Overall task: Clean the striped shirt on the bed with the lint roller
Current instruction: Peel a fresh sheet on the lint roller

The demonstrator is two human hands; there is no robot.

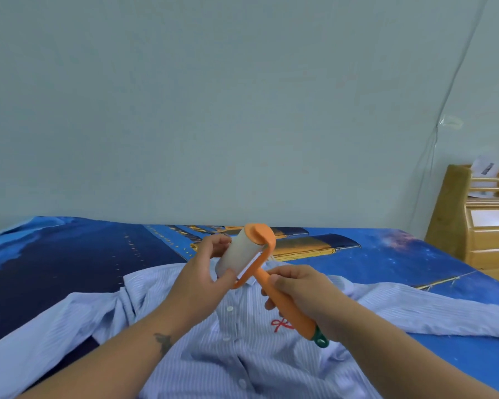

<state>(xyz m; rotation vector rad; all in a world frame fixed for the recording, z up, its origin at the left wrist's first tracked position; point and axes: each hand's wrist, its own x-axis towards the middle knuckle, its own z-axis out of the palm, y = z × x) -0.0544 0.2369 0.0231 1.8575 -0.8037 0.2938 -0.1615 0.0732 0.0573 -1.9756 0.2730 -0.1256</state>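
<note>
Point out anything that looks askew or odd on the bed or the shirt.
The striped shirt lies buttoned, but its left sleeve is bunched and folded near the shoulder, not flat. The lint roller is held up off the shirt, the right hand on its handle and the left hand gripping its roll. Nothing looks spilled or damaged.

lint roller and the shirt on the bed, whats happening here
A person holds the lint roller up above the striped shirt, not yet touching it. The right hand grips the orange handle, while the left hand holds the white roll, thumb on its near end. The shirt lies spread out, buttoned, on the blue bed.
</note>
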